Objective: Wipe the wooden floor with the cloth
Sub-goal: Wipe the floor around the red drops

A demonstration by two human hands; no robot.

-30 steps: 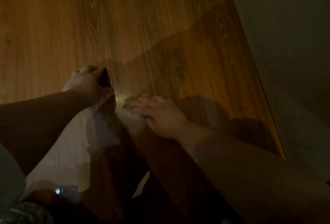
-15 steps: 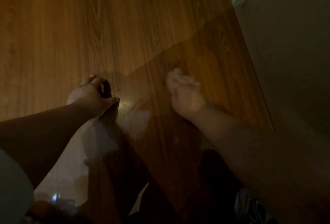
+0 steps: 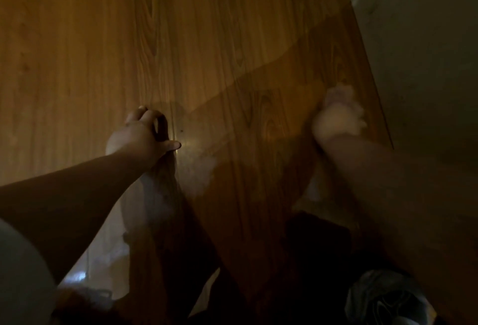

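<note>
Curling round a dark edge [image 3: 162, 128], left hand [image 3: 139, 138], right hand [image 3: 336, 120] blurred on wooden floor [image 3: 207, 40], grip unclear, grey wall [image 3: 426, 53] beside

**Open boards ahead, tight at the right edge**

The brown wood-grain plank floor [image 3: 207, 40] lies bare across the upper left and centre, giving wide room to pass. A bare band of wood runs between the left hand [image 3: 139, 135], planted on the boards, and the blurred right hand [image 3: 338, 120]. The right hand sits just beside the floor's right edge, where a dull grey-green surface [image 3: 426, 53] begins, so room there is scant. What may be a pale cloth [image 3: 338, 93] shows at its fingertips. The bare left forearm [image 3: 77, 195] crosses the lower left and the bare right forearm [image 3: 388, 182] the lower right. A crumpled dark-and-pale fabric bundle [image 3: 388, 298] lies at the bottom right.
</note>
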